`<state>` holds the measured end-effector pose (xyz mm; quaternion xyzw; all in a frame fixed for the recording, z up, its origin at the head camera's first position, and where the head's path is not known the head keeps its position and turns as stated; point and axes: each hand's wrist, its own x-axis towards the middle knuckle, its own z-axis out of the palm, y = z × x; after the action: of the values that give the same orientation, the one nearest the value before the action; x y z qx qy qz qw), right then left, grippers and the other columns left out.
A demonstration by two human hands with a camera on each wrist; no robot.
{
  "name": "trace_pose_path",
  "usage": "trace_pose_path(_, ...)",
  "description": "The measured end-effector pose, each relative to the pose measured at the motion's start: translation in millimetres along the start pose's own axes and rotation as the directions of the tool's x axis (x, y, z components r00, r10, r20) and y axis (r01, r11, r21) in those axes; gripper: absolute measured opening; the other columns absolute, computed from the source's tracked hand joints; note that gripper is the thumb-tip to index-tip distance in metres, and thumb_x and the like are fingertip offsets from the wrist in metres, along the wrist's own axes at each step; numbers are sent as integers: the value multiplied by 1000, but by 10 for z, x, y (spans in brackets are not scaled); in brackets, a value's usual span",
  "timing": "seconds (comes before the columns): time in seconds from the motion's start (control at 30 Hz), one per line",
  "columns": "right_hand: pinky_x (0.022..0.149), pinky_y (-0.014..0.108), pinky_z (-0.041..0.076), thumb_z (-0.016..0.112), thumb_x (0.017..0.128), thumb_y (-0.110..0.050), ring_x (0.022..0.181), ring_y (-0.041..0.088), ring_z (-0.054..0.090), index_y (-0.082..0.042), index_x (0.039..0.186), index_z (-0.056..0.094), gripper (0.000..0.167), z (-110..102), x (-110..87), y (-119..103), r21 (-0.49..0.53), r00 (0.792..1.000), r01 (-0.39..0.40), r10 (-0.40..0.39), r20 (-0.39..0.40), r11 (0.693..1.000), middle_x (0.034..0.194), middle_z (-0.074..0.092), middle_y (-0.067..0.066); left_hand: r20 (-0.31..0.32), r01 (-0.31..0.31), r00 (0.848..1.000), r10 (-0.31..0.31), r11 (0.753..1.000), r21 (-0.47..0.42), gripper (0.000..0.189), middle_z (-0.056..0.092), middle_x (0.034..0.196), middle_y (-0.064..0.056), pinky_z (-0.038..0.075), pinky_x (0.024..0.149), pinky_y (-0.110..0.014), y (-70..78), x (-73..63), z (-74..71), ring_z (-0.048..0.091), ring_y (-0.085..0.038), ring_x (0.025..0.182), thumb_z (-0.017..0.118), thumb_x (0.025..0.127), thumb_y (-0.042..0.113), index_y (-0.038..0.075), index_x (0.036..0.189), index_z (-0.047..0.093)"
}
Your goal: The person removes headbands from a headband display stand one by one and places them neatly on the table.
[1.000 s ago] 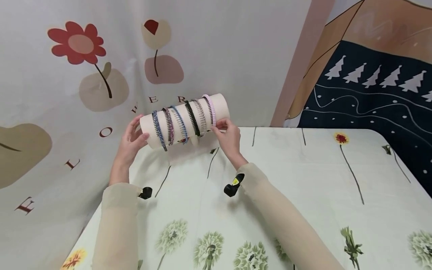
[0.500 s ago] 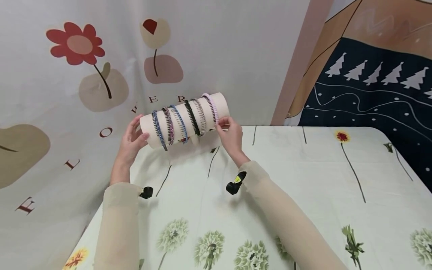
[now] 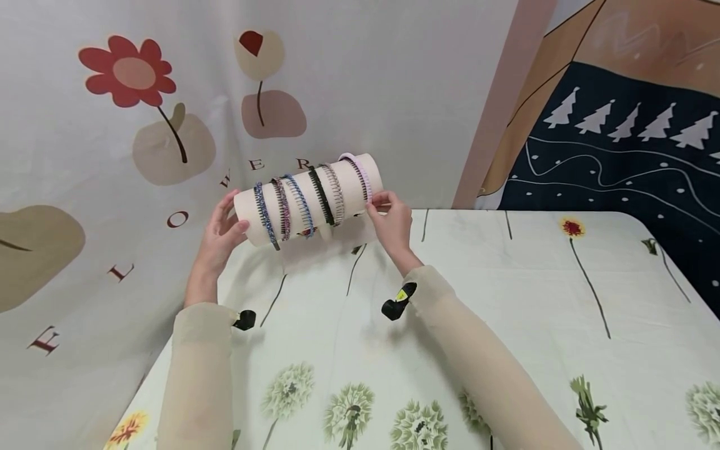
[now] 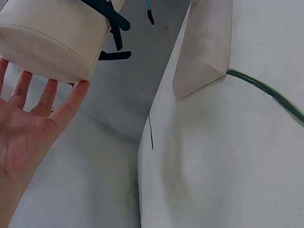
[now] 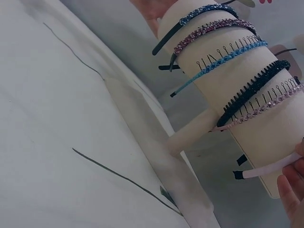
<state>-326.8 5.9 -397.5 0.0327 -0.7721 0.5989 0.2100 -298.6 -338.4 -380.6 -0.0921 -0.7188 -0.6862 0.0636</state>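
Note:
A cream roll-shaped headband holder [image 3: 351,187] lies tilted up to the right and carries several headbands. My right hand [image 3: 395,226] pinches the lower front of a lilac headband [image 3: 361,172] around its right end. In the right wrist view, that headband's black-tipped end [image 5: 239,175] sticks out below the roll. My left hand [image 3: 216,240] braces the roll's left end, thumb in front; in the left wrist view its spread, fairly straight fingers [image 4: 71,107] touch the rim. Beside the lilac band sit a pink beaded headband [image 5: 266,108] and a dark green headband [image 3: 322,197].
A short post [image 5: 192,133] joins the roll to its flat pale base [image 5: 130,111] on the flower-print tablecloth [image 3: 506,300]. Further left on the roll are blue [image 3: 299,203], purple [image 3: 282,212] and dark blue [image 3: 264,215] headbands. A printed curtain [image 3: 405,94] hangs close behind.
My right hand has moved right, and the lilac headband has shifted with it toward the roll's right end. The left hand and the holder stay in place.

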Motion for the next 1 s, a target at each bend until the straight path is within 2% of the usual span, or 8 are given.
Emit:
trace_pose_path(0.33,81,34,57,70,92,-17,93,24,71,-4,103,67,17,-62,59,36,7,999,-29,29,-23,1000,101,71,12,-21,21,1000,-20,1000,21,67,25,164,-1,53,87,-15,15,-4,-12,36,-22,144,59,98,9,32,155,32)
trace_pose_path(0.5,81,34,57,70,92,-17,93,25,72,-5,102,68,16,-80,87,55,5,999,-34,35,-35,999,102,72,12,-22,25,999,-25,1000,13,67,25,164,-2,53,87,-15,47,-21,5,38,-21,142,58,98,9,29,156,30)
trace_pose_path(0.73,79,33,58,70,91,-16,91,25,71,-5,102,68,15,-136,113,89,21,999,-14,15,-51,1000,101,72,12,-18,20,1000,-20,1000,12,67,27,163,-2,53,87,-16,50,-25,28,40,-18,139,59,98,11,29,156,31)
trace_pose_path(1.0,83,35,58,69,92,-16,94,25,71,-5,103,68,16,-191,145,112,17,997,-6,7,-71,1000,103,72,11,-25,25,999,-24,1000,14,66,26,163,-2,53,88,-18,8,-10,11,43,-15,135,58,98,9,31,155,32)
